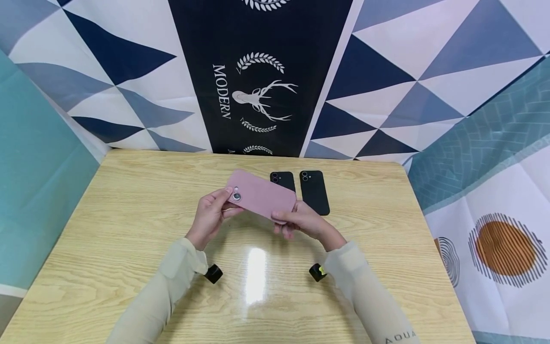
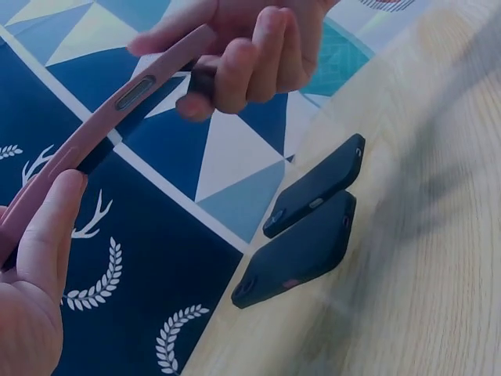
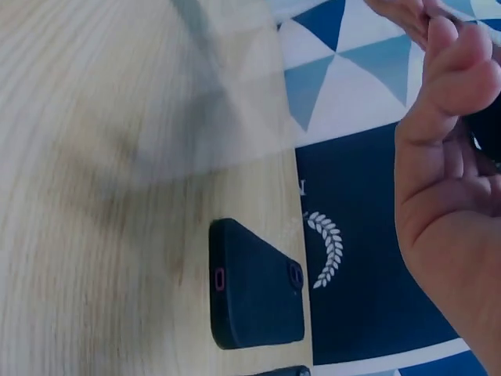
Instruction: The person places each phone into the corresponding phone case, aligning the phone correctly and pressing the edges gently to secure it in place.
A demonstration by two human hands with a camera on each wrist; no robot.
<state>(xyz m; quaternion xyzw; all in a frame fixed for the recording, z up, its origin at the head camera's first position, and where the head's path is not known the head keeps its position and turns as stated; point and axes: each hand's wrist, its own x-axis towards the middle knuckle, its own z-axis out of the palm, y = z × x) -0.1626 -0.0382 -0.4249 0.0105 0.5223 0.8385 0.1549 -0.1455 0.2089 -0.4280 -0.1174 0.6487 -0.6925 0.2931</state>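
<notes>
A phone in a pink case [image 1: 263, 195] is held up between both hands, its camera end toward the left. My left hand [image 1: 210, 215] pinches the camera end, thumb on the case's back. At the opposite end, my right hand [image 1: 306, 222] grips a corner with the thumb on top and fingers below. The left wrist view shows the pink case [image 2: 117, 117] edge-on, with a side button and a dark part along its underside. In the right wrist view, my right hand [image 3: 446, 172] hides most of what it holds.
Two phones in black cases lie side by side at the table's back: one [image 1: 315, 193] fully visible, the other [image 1: 284, 178] partly covered by the pink case in the head view. Behind the wooden table [image 1: 107, 229] hangs a patterned cloth [image 1: 369, 95].
</notes>
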